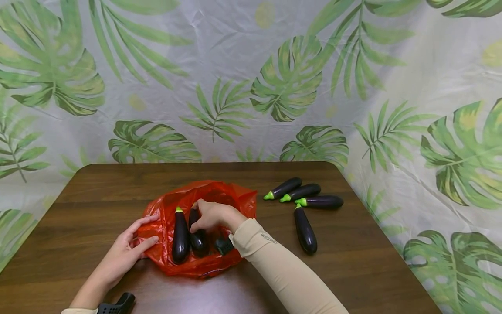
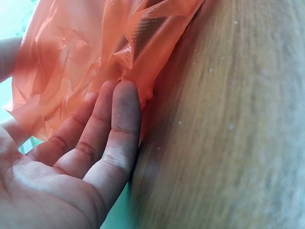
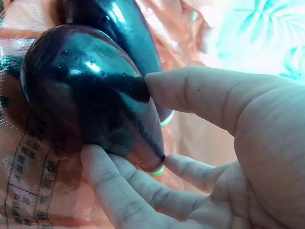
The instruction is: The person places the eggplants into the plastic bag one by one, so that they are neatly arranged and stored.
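A red plastic bag [image 1: 211, 270] lies spread with its mouth toward me. Inside it, one eggplant [image 1: 181, 237] with a light green cap lies on the left, and a second eggplant [image 3: 90, 90] lies right beside it. My right hand [image 1: 213, 216] reaches into the bag and grips this second eggplant, thumb on one side and fingers on the other. At the bag's left side, my left hand [image 1: 127, 244] holds the plastic edge between thumb and fingers. In the left wrist view several fingers [image 2: 125, 112] lie against the outside of the bag.
To the right of the bag on the brown wooden table [image 1: 98, 187] are three eggplants in a cluster, one of them [image 1: 323, 202] pointing right, and another eggplant [image 1: 305, 230] just below. A leaf-patterned curtain [image 1: 223, 52] hangs behind the table.
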Demonstrator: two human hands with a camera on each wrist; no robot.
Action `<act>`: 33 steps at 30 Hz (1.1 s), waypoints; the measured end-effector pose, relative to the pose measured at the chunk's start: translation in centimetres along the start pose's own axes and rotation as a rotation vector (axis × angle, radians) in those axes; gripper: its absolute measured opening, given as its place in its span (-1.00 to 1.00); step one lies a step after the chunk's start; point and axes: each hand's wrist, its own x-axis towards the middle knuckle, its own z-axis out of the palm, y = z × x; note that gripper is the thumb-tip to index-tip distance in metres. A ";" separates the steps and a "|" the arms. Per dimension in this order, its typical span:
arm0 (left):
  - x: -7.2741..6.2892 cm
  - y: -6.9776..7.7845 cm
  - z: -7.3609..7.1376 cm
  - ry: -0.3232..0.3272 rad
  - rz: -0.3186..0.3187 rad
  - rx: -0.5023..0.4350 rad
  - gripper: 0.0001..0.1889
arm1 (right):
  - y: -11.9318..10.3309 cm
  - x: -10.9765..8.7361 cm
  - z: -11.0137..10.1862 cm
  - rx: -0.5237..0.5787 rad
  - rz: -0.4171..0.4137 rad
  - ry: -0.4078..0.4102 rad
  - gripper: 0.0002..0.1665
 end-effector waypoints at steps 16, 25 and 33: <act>0.0 0.2 0.0 0.004 -0.007 0.027 -0.45 | 0.2 -0.2 0.6 0.030 -0.001 0.017 -0.24; 0.0 0.1 0.0 0.000 -0.011 0.034 -0.45 | 0.4 -0.5 0.4 0.062 0.013 0.029 -0.30; 0.0 0.2 0.0 0.007 -0.023 0.044 -0.45 | 0.4 -0.6 0.2 0.049 0.017 0.034 -0.30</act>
